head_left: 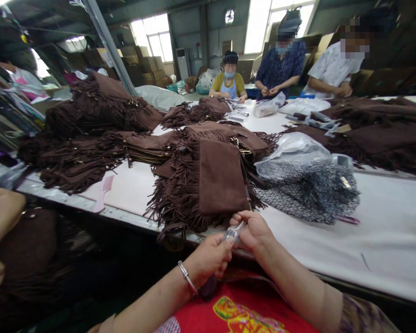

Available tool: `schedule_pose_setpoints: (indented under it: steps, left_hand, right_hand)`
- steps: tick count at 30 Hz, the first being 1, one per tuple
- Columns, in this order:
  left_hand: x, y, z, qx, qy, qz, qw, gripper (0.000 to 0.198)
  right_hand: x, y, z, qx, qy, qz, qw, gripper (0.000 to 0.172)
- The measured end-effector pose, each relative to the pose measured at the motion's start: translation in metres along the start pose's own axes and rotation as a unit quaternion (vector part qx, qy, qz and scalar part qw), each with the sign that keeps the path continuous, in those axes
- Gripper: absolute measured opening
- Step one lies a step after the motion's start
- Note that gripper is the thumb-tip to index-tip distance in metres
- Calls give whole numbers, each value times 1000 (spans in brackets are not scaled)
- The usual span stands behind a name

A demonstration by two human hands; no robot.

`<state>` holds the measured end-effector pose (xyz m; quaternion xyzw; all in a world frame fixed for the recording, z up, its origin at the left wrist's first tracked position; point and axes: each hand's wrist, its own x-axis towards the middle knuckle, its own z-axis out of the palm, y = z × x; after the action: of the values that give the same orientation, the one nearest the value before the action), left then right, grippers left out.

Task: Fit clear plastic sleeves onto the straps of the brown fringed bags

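Observation:
My left hand and my right hand meet at the near edge of the white table. Both pinch a small clear plastic piece between their fingertips. A silver bangle circles my left wrist. Just beyond the hands lies a brown suede fringed bag, flat on a heap of similar bags. To its right sits a black-and-white patterned bundle in clear plastic.
Piles of brown fringed bags cover the left and far right of the table. A pink comb lies near the left edge. Three people work at the far end. Another person's arm is at my left.

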<state>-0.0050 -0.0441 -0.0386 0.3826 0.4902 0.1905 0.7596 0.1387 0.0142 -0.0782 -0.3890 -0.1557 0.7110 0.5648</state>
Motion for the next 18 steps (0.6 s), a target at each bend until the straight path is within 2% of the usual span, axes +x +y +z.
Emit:
schedule_pose_setpoints:
  steps: [3,5,6,7,8,9,11,12,13,14,15,18]
  left_hand:
    - [4,-4,0,2,22,-12,1000,41]
    - [5,-4,-2,-18,17,-13,1000,40]
    - [5,-4,-3,-27,16,-13,999,40]
    - [5,-3,-5,-34,16,-14,999,40]
    - [4,-3,-6,-39,14,-17,999,39]
    - [5,-2,-7,-44,9,-20,999,38]
    - [5,-2,-8,-54,-10,-22,998,36]
    - [6,-2,-9,-57,-19,-22,998,34]
    - [6,-2,-8,-55,-25,-20,998,33]
    - [6,-2,-8,-48,-29,-17,998,32]
    - [6,-2,-8,-34,-29,-12,999,32]
    - [4,-4,-9,77,-4,61,995,32]
  right_hand:
    - [-6,-6,-3,-21,9,8,1000,10]
    - [-16,-14,-12,-109,30,-35,993,24]
    - [-23,-19,-17,-193,55,-91,975,36]
    - [-30,-24,-23,-299,76,-166,937,45]
    - [-38,-28,-28,-411,79,-249,873,49]
    - [-45,-32,-31,-514,56,-325,792,48]
    - [-56,-38,-32,-649,-61,-415,634,38]
    - [-59,-39,-29,-685,-127,-431,573,32]
    - [-60,-40,-25,-705,-176,-436,530,27]
    - [-59,-41,-20,-715,-206,-437,506,22]
    - [-57,-41,-15,-718,-225,-433,496,17]
    - [-45,-41,-4,-719,-281,-400,494,11]
